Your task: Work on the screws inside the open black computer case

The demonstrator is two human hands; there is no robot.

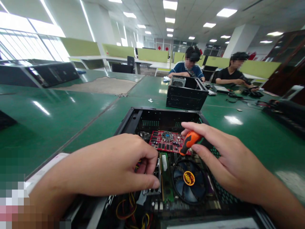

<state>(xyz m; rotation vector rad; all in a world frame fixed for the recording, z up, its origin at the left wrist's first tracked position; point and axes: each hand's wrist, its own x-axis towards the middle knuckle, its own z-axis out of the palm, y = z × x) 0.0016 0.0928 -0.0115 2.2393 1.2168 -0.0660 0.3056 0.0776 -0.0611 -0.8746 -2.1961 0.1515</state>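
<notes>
An opened black computer case point(159, 112) lies on its side in front of me. My right hand point(221, 156) grips a screwdriver point(190, 142) by its orange and black handle, above the motherboard and beside the red graphics card point(158, 145). The shaft and tip are hard to make out. My left hand point(135, 160) reaches in over the left part of the case, its fingers curled and thumb stretched along a silver metal bracket point(152, 191); whatever the fingers hold, if anything, is hidden. Between my hands are a green memory stick point(165, 168) and a round cooling fan point(189, 183).
Yellow and black cables point(127, 210) lie loose inside the case. Another black case point(187, 98) stands further back on the green table point(95, 108). Two people sit across. More dark cases point(54, 74) are at the left, with parts and cables point(252, 95) at the right.
</notes>
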